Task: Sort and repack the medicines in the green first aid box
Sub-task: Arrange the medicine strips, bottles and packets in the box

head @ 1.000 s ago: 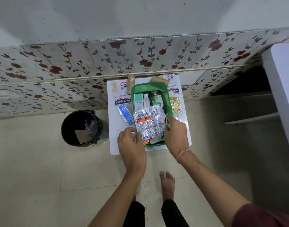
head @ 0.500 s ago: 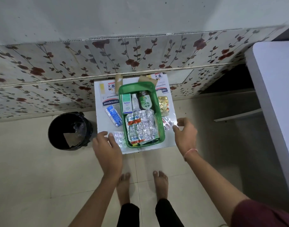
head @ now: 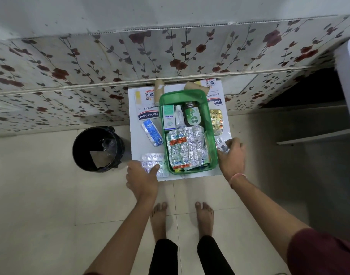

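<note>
Standing over the green first aid box (head: 213, 155), which sits open on a low white board (head: 136, 143) on the floor, against the flowered wall. Packed upright along the box's far end: an Optibex carton (head: 169, 117), a slim white bottle (head: 179, 116) and a brown Dettol bottle (head: 192, 115), presumably stood there so the labels read at a glance. Laid flat over the box's near half: a stack of silver blister strips (head: 187, 149), the bulkiest lot, likely grouped as one kind.

Outside the box, still to be sorted: a blue and white pack (head: 152, 132) to its left, a Hansaplast plaster pack (head: 148, 108) beyond that, a gold blister strip (head: 216, 121) just off its right wall.

Left hand (head: 142, 178) at the box's near-left corner, fingers loosely spread and resting on a silver strip (head: 152, 160) lying on the board (pinning or about to lift, hard to say which). Right hand (head: 232, 157) just beside the box's right wall, fingertips curled narrow around a small blister strip (head: 221, 145), seemingly gathered for dropping in.

Left of the board, a black bin (head: 98, 148), probably placed for discards.
</note>
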